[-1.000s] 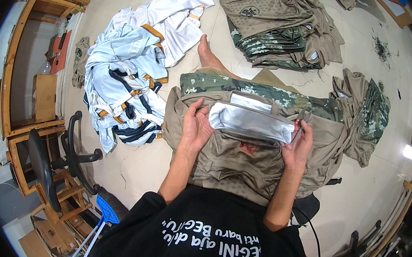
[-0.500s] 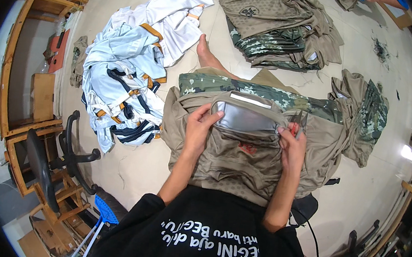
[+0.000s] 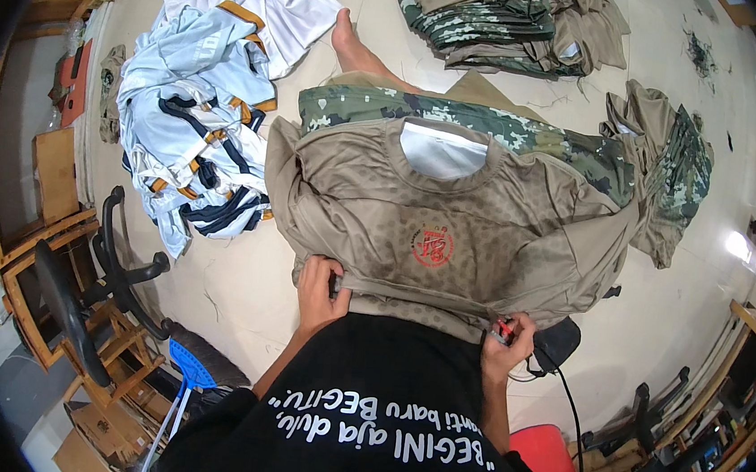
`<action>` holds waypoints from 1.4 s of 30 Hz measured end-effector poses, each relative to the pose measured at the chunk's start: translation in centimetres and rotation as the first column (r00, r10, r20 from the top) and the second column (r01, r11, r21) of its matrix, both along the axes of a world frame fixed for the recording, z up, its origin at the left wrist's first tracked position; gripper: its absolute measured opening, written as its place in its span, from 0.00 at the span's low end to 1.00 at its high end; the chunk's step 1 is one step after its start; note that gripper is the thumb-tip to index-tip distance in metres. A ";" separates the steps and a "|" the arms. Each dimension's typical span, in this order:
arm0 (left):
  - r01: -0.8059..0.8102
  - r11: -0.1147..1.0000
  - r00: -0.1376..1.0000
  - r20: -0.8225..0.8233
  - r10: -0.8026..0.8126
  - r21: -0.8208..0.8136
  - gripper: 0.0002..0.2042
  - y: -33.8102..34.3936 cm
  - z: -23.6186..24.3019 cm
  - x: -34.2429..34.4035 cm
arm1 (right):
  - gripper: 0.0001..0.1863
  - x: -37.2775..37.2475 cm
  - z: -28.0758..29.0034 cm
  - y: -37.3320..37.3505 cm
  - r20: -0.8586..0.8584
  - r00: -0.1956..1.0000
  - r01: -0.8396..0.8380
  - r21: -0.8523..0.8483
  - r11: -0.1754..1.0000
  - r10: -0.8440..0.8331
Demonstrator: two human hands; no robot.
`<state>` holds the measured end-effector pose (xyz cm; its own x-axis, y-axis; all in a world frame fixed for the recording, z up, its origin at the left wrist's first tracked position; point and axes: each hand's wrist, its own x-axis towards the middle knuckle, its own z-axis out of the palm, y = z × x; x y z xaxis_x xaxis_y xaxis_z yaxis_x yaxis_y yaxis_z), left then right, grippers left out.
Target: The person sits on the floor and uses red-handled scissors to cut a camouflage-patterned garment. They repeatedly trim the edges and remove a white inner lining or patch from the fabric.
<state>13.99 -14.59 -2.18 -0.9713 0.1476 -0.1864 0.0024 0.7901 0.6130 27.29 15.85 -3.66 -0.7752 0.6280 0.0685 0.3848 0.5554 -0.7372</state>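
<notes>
Since a second ago both hands had dropped from the collar area to the hem; the tan patterned jersey shirt with red chest emblem [image 3: 451, 224] now lay spread flat, white insert showing at the neck. Left hand [image 3: 320, 287] and right hand [image 3: 506, 344] each pinched closed on the hem, shirt stretched directly ahead.

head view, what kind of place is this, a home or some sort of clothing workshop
Probably a small garment workshop. Both hands hold a tan shirt spread on the floor, heaps of white jerseys and camouflage shirts lie around, and wooden racks line the wall.
</notes>
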 end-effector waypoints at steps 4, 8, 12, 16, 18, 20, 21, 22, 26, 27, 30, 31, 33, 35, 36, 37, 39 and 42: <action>0.059 0.998 0.991 0.124 -0.059 0.003 0.12 0.4 1.7 -1.9 | 0.19 0.5 -0.5 -0.5 -0.100 0.994 0.032 -0.089 0.996 -0.041; 0.329 0.944 0.852 0.424 -0.307 0.023 0.08 1.2 8.7 -6.6 | 0.22 1.0 0.1 0.0 -0.107 0.989 -0.114 -0.088 0.990 0.104; 0.532 0.845 0.790 0.325 -0.520 0.056 0.07 5.2 13.8 -11.9 | 0.25 2.0 0.0 -0.3 -0.061 0.997 -0.049 -0.159 0.986 0.040; 0.542 0.840 0.817 0.233 -0.527 0.001 0.09 6.3 13.8 -13.0 | 0.28 2.6 0.0 -0.2 -0.063 0.998 -0.010 -0.176 0.984 -0.001; 0.583 0.811 0.779 0.245 -0.577 0.056 0.10 6.6 13.7 -14.1 | 0.27 3.7 -1.0 -1.1 -0.102 0.994 0.012 -0.221 0.975 -0.035; 0.569 0.811 0.816 0.024 -0.577 0.133 0.12 8.7 11.6 -14.4 | 0.23 4.1 -1.6 -1.4 -0.091 0.996 0.002 -0.153 0.988 -0.016; 0.586 0.793 0.806 -0.012 -0.592 0.166 0.14 10.1 10.5 -14.1 | 0.21 3.4 -1.1 -1.5 -0.092 0.996 -0.005 -0.110 0.994 -0.005; 0.603 0.772 0.794 -0.058 -0.605 0.204 0.18 11.8 9.0 -13.7 | 0.18 2.9 -0.6 -1.4 -0.096 0.995 -0.012 -0.056 0.998 0.007; 0.824 0.506 0.564 -0.283 -0.776 0.256 0.35 18.9 1.5 -9.1 | 0.16 0.2 4.5 1.2 -0.075 0.956 -0.274 0.116 0.955 0.283; 0.845 0.463 0.529 -0.295 -0.795 0.268 0.36 19.3 0.2 -7.2 | 0.15 -0.9 5.5 1.7 -0.132 0.954 -0.256 0.104 0.961 0.269; 0.900 0.335 0.412 -0.292 -0.863 0.280 0.39 19.1 -0.8 -3.5 | 0.08 -7.4 9.3 1.2 -0.374 0.883 -0.228 0.182 0.956 0.282; 0.914 0.308 0.376 -0.266 -0.887 0.264 0.39 18.6 -0.4 -3.2 | 0.08 -8.8 9.1 0.6 -0.373 0.900 -0.198 0.106 0.974 0.223; 0.961 0.214 0.234 -0.104 -0.967 0.174 0.40 18.1 -0.2 -2.9 | 0.09 -13.1 7.9 -0.9 -0.373 0.918 -0.164 -0.047 0.985 0.135; 0.905 0.381 0.408 -0.127 -0.904 0.190 0.40 16.8 0.0 -4.1 | 0.12 -17.3 5.4 -0.9 -0.310 0.950 -0.125 -0.276 0.953 0.034; 0.863 0.463 0.494 -0.139 -0.858 0.202 0.40 15.8 0.1 -4.7 | 0.14 -18.0 3.4 -0.3 -0.228 0.974 -0.088 -0.418 0.904 -0.010; 0.826 0.559 0.563 -0.134 -0.815 0.069 0.41 14.2 0.3 -5.3 | 0.13 -18.4 1.8 0.3 -0.229 0.971 -0.032 -0.430 0.902 -0.074; 0.613 0.788 0.789 0.012 -0.614 0.049 0.41 9.4 0.9 -6.0 | 0.13 -18.9 -0.5 1.6 -0.226 0.955 0.071 -0.458 0.886 -0.194; 0.522 0.843 0.828 0.318 -0.463 -0.132 0.41 4.6 5.7 -3.5 | 0.12 -19.0 -0.8 1.8 -0.216 0.961 0.004 -0.619 0.785 -0.174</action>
